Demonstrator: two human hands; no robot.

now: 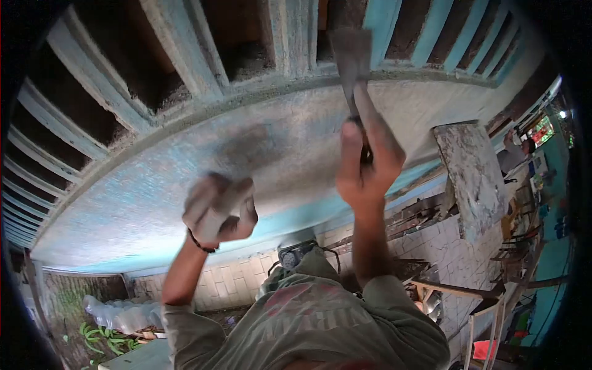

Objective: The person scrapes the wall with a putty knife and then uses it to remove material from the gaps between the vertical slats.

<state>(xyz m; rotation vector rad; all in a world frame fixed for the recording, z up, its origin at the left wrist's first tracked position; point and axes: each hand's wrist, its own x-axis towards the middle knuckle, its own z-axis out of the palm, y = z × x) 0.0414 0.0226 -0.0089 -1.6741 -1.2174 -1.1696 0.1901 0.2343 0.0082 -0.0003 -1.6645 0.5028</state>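
Shirt (314, 324) nearest, I'm pinching a scraper (353, 52) in closed right fingers (352, 139); left fingers (200, 203) are half-curling, their hold unclear; wall (296, 117) is looking part-worked, grey with patchy blue.

Slats (179, 43) above wall (154, 166) | 1 board (472, 172) right | bags (126, 316), probably, lower left

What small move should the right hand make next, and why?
Probably ease the scraper toward the rough ledge: the right hand grips it with its blade raised in front of the slats, just above that ledge. Blur hides whether the blade touches anything.
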